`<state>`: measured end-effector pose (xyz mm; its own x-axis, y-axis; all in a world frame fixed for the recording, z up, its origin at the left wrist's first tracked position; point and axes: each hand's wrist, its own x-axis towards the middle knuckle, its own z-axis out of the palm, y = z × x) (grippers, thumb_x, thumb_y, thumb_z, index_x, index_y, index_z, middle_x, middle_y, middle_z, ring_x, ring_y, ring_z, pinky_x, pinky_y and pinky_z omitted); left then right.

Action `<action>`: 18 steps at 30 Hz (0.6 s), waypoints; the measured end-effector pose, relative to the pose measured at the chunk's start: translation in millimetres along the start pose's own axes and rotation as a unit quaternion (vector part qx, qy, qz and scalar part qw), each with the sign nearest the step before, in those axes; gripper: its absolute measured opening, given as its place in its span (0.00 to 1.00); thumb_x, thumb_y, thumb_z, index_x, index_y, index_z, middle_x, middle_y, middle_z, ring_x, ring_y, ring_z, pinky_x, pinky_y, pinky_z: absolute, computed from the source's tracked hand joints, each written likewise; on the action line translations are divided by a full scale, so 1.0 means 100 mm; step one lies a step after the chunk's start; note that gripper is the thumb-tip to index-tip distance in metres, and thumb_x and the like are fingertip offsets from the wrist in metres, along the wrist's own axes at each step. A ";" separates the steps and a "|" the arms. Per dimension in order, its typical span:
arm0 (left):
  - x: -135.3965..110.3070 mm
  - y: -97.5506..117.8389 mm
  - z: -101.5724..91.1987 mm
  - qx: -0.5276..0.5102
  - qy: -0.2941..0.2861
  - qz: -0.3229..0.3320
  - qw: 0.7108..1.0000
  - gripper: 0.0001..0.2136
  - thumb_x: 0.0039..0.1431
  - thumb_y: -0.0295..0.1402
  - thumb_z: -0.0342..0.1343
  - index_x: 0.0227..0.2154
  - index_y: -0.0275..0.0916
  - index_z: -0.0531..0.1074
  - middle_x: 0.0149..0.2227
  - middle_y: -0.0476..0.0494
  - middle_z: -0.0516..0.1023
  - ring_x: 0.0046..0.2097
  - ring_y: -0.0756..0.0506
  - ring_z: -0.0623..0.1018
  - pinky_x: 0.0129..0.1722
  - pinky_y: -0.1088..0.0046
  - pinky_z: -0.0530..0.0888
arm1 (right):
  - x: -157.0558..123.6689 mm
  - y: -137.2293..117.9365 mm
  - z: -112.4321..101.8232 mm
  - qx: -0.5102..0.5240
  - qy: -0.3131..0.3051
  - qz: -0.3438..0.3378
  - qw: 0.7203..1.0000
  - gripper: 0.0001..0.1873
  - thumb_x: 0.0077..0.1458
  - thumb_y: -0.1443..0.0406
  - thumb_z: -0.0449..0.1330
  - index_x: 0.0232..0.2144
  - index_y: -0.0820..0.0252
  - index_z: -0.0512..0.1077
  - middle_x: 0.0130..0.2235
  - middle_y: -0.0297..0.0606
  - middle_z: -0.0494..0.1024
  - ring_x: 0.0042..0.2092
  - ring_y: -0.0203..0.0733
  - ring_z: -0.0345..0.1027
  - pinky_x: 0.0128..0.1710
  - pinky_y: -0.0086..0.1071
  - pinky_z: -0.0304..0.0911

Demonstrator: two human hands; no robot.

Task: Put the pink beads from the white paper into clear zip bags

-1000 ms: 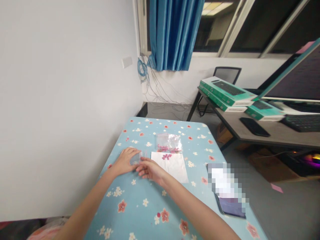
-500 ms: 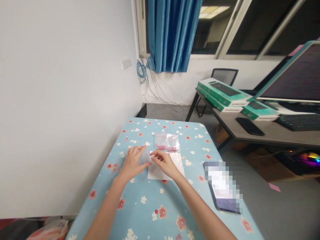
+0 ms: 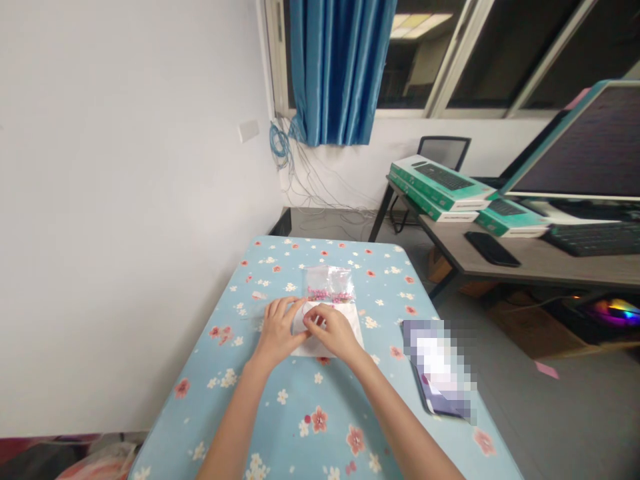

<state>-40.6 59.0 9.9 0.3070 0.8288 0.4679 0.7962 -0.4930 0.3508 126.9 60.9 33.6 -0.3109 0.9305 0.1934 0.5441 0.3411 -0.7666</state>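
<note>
Both my hands meet over a white sheet of paper [image 3: 350, 320] on the floral blue table [image 3: 300, 413]. My left hand [image 3: 280, 330] and my right hand [image 3: 333, 330] pinch a small clear plastic bag [image 3: 303, 319] between their fingertips, holding it just above the paper. Behind the paper lies a second clear bag with pink beads [image 3: 329, 285]. Any beads on the paper are hidden by my hands.
A phone [image 3: 440, 393] lies on the table's right side. To the right stands a grey desk [image 3: 525, 260] with green keyboard boxes [image 3: 435, 187], a dark phone, a keyboard and a monitor [image 3: 585, 147]. A white wall runs along the left.
Both hands lifted the small clear bag from the table's left part and brought it right, over the white paper. The fingers have closed together around it.
</note>
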 end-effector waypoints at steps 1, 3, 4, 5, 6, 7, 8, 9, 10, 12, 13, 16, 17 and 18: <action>0.00 0.00 0.00 -0.002 0.002 0.000 1.000 0.29 0.49 0.38 0.60 0.56 0.45 0.62 0.50 0.40 0.69 0.51 0.39 0.67 0.52 0.59 0.63 | 0.01 0.00 0.02 0.019 0.002 0.002 1.000 0.07 0.55 0.65 0.55 0.28 0.59 0.72 0.30 0.35 0.74 0.31 0.36 0.65 0.34 0.30 0.59; 0.00 0.00 0.01 -0.008 0.005 -0.006 1.000 0.29 0.50 0.40 0.60 0.56 0.45 0.62 0.50 0.40 0.69 0.52 0.39 0.67 0.52 0.59 0.62 | 0.02 0.02 0.04 0.063 0.005 0.007 0.998 0.08 0.55 0.66 0.54 0.26 0.60 0.70 0.29 0.34 0.73 0.30 0.36 0.65 0.32 0.29 0.58; 0.00 0.00 0.01 -0.010 0.009 -0.010 1.000 0.29 0.50 0.40 0.60 0.56 0.45 0.62 0.50 0.40 0.69 0.52 0.39 0.67 0.53 0.58 0.62 | 0.03 0.02 0.04 0.086 0.006 0.011 0.996 0.08 0.55 0.66 0.54 0.25 0.60 0.70 0.28 0.34 0.72 0.30 0.36 0.65 0.31 0.28 0.58; 0.01 0.00 0.00 -0.012 0.014 -0.014 1.000 0.29 0.50 0.41 0.60 0.56 0.45 0.62 0.50 0.40 0.70 0.52 0.39 0.68 0.53 0.58 0.62 | 0.04 0.03 0.04 0.106 0.005 0.015 0.994 0.08 0.55 0.65 0.55 0.25 0.60 0.70 0.28 0.34 0.72 0.30 0.36 0.65 0.31 0.28 0.58; 0.02 0.00 0.00 -0.013 0.018 -0.017 1.000 0.29 0.50 0.42 0.60 0.56 0.45 0.62 0.50 0.40 0.70 0.52 0.39 0.68 0.53 0.58 0.62 | 0.04 0.04 0.04 0.122 0.004 0.017 0.992 0.09 0.55 0.64 0.55 0.25 0.60 0.70 0.28 0.34 0.72 0.31 0.36 0.65 0.30 0.28 0.58; 0.02 0.00 0.00 -0.014 0.022 -0.017 1.000 0.28 0.50 0.42 0.60 0.55 0.45 0.63 0.50 0.40 0.70 0.52 0.39 0.68 0.52 0.58 0.62 | 0.05 0.05 0.04 0.132 0.004 0.017 0.991 0.11 0.56 0.63 0.54 0.24 0.60 0.70 0.28 0.35 0.72 0.31 0.36 0.65 0.31 0.28 0.58; 0.03 0.00 -0.01 -0.013 0.026 -0.016 0.999 0.27 0.51 0.42 0.59 0.55 0.45 0.63 0.50 0.40 0.70 0.52 0.39 0.68 0.52 0.59 0.63 | 0.06 0.06 0.03 0.137 0.004 0.016 0.990 0.12 0.57 0.63 0.54 0.24 0.60 0.71 0.28 0.35 0.73 0.32 0.37 0.66 0.31 0.28 0.58; 0.04 0.00 -0.01 -0.011 0.031 -0.013 0.999 0.27 0.51 0.43 0.59 0.54 0.45 0.64 0.49 0.40 0.71 0.51 0.39 0.68 0.52 0.59 0.63 | 0.07 0.06 0.02 0.138 0.005 0.014 0.990 0.13 0.57 0.63 0.53 0.25 0.60 0.71 0.28 0.36 0.73 0.32 0.37 0.66 0.32 0.29 0.58; 0.04 0.00 -0.01 -0.008 0.036 -0.009 0.999 0.26 0.52 0.43 0.59 0.53 0.44 0.64 0.49 0.40 0.71 0.51 0.39 0.69 0.52 0.59 0.63 | 0.08 0.07 0.02 0.136 0.004 0.013 0.991 0.13 0.58 0.63 0.53 0.26 0.60 0.72 0.29 0.36 0.74 0.33 0.38 0.67 0.33 0.29 0.58; 0.04 0.01 -0.01 0.000 0.050 0.000 0.999 0.24 0.53 0.42 0.58 0.52 0.43 0.65 0.48 0.40 0.72 0.50 0.40 0.69 0.52 0.60 0.63 | 0.10 0.09 0.00 0.133 -0.004 0.011 0.991 0.10 0.57 0.64 0.53 0.31 0.60 0.74 0.33 0.38 0.76 0.35 0.38 0.68 0.34 0.30 0.59; 0.03 0.01 0.00 0.004 0.059 0.003 0.998 0.23 0.53 0.42 0.58 0.52 0.43 0.66 0.47 0.40 0.73 0.50 0.40 0.70 0.52 0.60 0.63 | 0.11 0.11 -0.01 0.136 -0.009 0.011 0.991 0.09 0.57 0.64 0.54 0.33 0.60 0.74 0.35 0.38 0.76 0.36 0.38 0.68 0.35 0.30 0.60; 0.00 0.01 0.02 0.019 0.086 -0.003 0.996 0.23 0.53 0.43 0.57 0.51 0.43 0.66 0.47 0.40 0.73 0.50 0.40 0.70 0.52 0.60 0.63 | 0.14 0.18 -0.07 0.133 0.005 0.004 0.991 0.10 0.56 0.65 0.55 0.38 0.59 0.74 0.40 0.39 0.76 0.37 0.38 0.69 0.36 0.30 0.61; -0.01 0.01 0.03 0.023 0.096 -0.009 0.995 0.23 0.53 0.44 0.57 0.51 0.43 0.67 0.47 0.40 0.73 0.50 0.40 0.70 0.52 0.59 0.63 | 0.15 0.21 -0.10 0.121 0.017 -0.001 0.993 0.10 0.56 0.65 0.55 0.38 0.58 0.74 0.39 0.39 0.76 0.37 0.38 0.68 0.36 0.31 0.61; -0.02 0.01 0.04 0.027 0.106 -0.015 0.994 0.23 0.53 0.45 0.58 0.51 0.43 0.67 0.48 0.39 0.73 0.50 0.39 0.70 0.52 0.59 0.64 | 0.16 0.25 -0.14 0.098 0.028 -0.006 0.995 0.10 0.56 0.66 0.55 0.38 0.58 0.73 0.39 0.39 0.76 0.37 0.39 0.68 0.37 0.31 0.61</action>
<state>-38.6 57.6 6.1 0.1714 0.7658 0.6198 0.8320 -0.4494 0.3252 146.8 86.0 26.2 -0.2698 0.9342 0.2334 0.3769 0.3255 -0.8672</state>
